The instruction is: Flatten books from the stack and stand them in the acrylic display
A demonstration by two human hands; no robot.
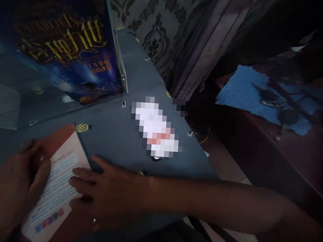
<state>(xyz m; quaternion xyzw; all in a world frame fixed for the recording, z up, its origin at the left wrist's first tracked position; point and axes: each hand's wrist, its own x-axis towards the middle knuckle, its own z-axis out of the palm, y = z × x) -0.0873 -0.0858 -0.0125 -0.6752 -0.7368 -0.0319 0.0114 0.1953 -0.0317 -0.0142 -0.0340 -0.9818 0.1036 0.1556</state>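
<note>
A printed sheet [59,180] with an orange-brown border and a pale text panel lies on the grey-blue cloth-covered surface [116,136] in front of me. My left hand [18,184] rests on its left edge, fingers curled over the paper. My right hand [109,194] lies flat across its right side, fingers stretched out and pressing on it; a ring shows on one finger. Neither hand lifts the sheet.
A large dark blue box [59,43] with gold lettering stands propped at the back left. A blurred white object [156,130] lies on the cloth. To the right stands a dark wooden table [300,153] with a blue cloth [243,93] and metal tools [279,103].
</note>
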